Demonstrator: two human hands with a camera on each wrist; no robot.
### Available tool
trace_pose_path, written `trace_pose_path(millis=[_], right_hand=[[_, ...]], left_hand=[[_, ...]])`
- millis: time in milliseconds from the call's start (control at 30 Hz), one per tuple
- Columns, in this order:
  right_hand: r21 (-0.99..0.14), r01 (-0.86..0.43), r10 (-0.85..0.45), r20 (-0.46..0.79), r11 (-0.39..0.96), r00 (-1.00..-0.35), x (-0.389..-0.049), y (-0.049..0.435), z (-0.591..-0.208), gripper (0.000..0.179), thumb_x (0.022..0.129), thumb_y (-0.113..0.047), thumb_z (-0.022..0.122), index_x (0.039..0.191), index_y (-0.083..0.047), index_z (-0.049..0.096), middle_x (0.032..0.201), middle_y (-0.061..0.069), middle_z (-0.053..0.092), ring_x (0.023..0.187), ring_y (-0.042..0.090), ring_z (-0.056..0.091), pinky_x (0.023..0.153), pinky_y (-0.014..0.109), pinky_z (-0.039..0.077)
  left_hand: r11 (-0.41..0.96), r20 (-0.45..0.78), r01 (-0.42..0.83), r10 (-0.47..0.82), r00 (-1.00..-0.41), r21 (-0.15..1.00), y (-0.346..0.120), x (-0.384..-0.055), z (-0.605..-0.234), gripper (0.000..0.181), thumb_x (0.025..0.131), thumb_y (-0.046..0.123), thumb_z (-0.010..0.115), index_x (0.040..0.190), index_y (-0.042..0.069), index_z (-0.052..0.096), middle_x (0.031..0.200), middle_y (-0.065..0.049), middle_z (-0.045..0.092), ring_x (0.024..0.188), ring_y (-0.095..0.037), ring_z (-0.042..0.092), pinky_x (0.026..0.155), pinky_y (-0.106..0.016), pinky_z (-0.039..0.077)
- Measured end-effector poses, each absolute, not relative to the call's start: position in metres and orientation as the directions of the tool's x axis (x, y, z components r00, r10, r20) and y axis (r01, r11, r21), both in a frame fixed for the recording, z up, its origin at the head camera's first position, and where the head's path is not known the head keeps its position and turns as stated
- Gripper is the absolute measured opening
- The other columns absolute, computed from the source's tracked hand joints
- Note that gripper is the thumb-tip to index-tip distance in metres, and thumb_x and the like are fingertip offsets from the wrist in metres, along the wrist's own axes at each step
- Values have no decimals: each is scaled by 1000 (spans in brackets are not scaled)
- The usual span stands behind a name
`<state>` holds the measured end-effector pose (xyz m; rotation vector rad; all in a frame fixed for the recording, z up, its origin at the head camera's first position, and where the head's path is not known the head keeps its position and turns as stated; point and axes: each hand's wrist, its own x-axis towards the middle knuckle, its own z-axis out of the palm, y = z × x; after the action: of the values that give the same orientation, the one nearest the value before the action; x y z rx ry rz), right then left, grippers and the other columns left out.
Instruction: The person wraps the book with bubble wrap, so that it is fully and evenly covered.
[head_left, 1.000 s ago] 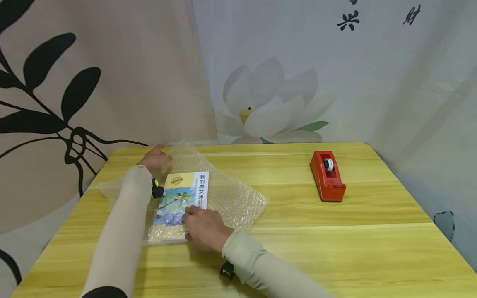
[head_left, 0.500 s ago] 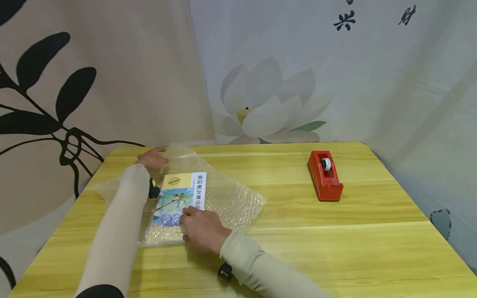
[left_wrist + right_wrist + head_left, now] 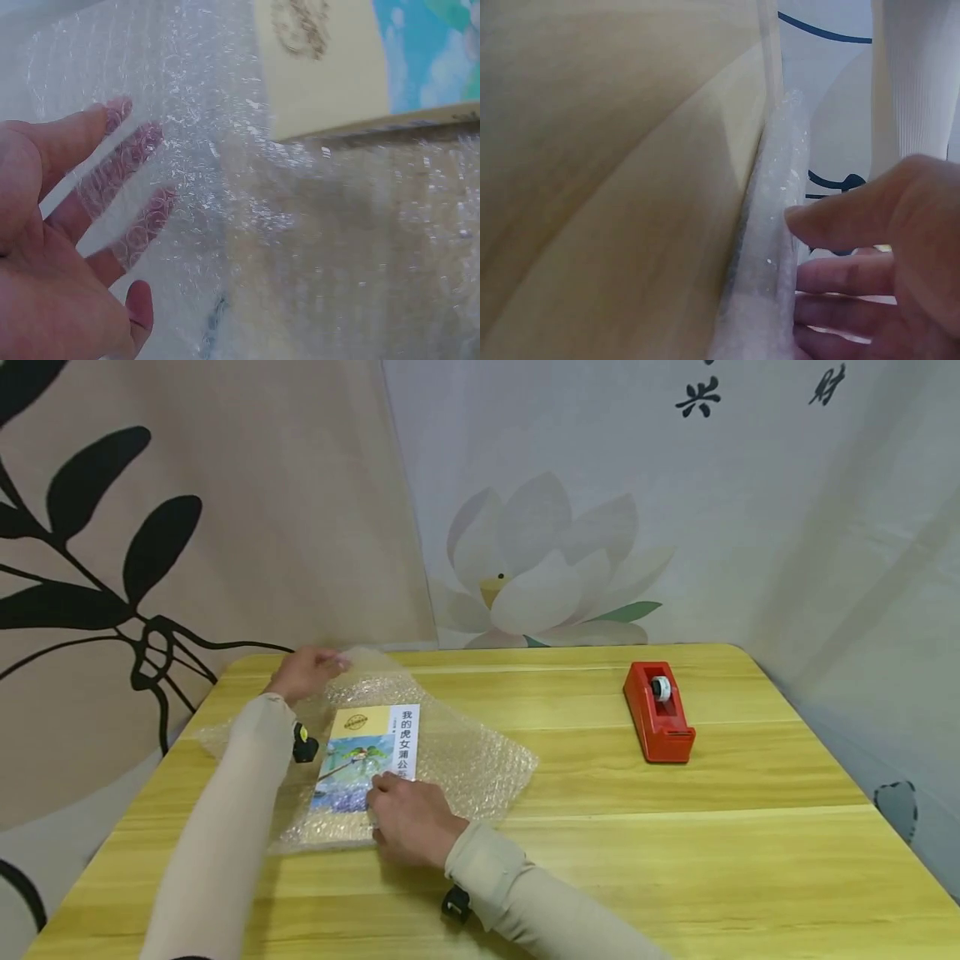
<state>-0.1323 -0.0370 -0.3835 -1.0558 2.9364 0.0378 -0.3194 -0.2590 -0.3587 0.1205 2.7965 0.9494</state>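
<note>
A picture book (image 3: 356, 760) with a yellow, blue and white cover lies face up on a sheet of bubble wrap (image 3: 480, 760), on the left part of the wooden table. The left hand (image 3: 306, 672) is at the far left side of the sheet. In the left wrist view the wrap (image 3: 187, 195) overlies its thumb tip and extended fingers (image 3: 154, 217), which show through the clear film. The right hand (image 3: 414, 820) rests at the book's lower right corner. Its fingertips press on top, along the padded near edge of the wrap (image 3: 761, 292).
A red tape dispenser (image 3: 662, 718) with a small white roll stands toward the back right of the table (image 3: 675, 860). Behind the table hangs a printed curtain (image 3: 555, 552) with a lotus and dark leaves. Each wrist wears a small black camera.
The left hand has raised its fingers at the far side of the wrap, lifting that edge slightly. The right hand and the book keep their places.
</note>
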Motion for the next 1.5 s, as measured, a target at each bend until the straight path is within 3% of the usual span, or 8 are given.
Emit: trace_pose_path(millis=[167, 500, 767, 933, 1133, 1500], right_hand=[[6, -629, -628, -47, 777, -777, -132, -37, -383, 45, 84, -41, 62, 125, -23, 55, 139, -7, 48, 125, 8, 47, 69, 24, 56], [-7, -617, -617, -42, 787, -786, -133, -38, -384, 44, 84, -40, 62, 124, -23, 55, 140, -7, 48, 127, 9, 47, 71, 26, 56], [-20, -613, -614, -31, 790, -789, -132, -38, -385, 43, 83, -39, 64, 122, -22, 57, 139, -5, 49, 126, 11, 49, 69, 25, 56], [-7, -609, -609, -40, 793, -792, -132, -39, -384, 44, 84, -38, 62, 124, -21, 56, 140, -5, 48, 127, 11, 48, 70, 26, 57], [-3, -602, -601, -54, 798, -797, -133, -40, -384, 45, 85, -38, 62, 126, -21, 55, 141, -5, 47, 129, 11, 46, 70, 25, 56], [-35, -614, -615, -35, 789, -788, -133, -43, -385, 44, 84, -37, 64, 123, -19, 57, 139, -2, 49, 119, 15, 55, 66, 23, 56]], left_hand=[[752, -106, 69, 182, -977, 655, -257, -310, -347, 44, 94, 43, 47, 125, 14, 56, 139, -14, 48, 126, -36, 44, 101, -58, 37], [778, -83, 125, 222, -972, 616, -252, -287, -334, 32, 94, 38, 50, 116, 19, 64, 128, -11, 57, 117, -32, 53, 91, -53, 46], [787, -91, 185, 292, -952, 588, -253, -268, -338, 29, 92, 34, 54, 113, 18, 66, 125, -9, 61, 115, -32, 56, 94, -55, 44], [793, -90, 231, 337, -937, 564, -256, -256, -341, 19, 91, 23, 58, 106, 22, 70, 116, -5, 67, 110, -28, 60, 93, -53, 46], [786, -96, 303, 414, -905, 539, -263, -247, -349, 20, 86, 11, 63, 100, 21, 73, 110, -2, 69, 108, -27, 62, 94, -53, 46], [728, -114, 372, 522, -845, 576, -266, -240, -361, 19, 83, 4, 65, 91, 18, 74, 115, -6, 67, 118, -33, 55, 101, -56, 38]])
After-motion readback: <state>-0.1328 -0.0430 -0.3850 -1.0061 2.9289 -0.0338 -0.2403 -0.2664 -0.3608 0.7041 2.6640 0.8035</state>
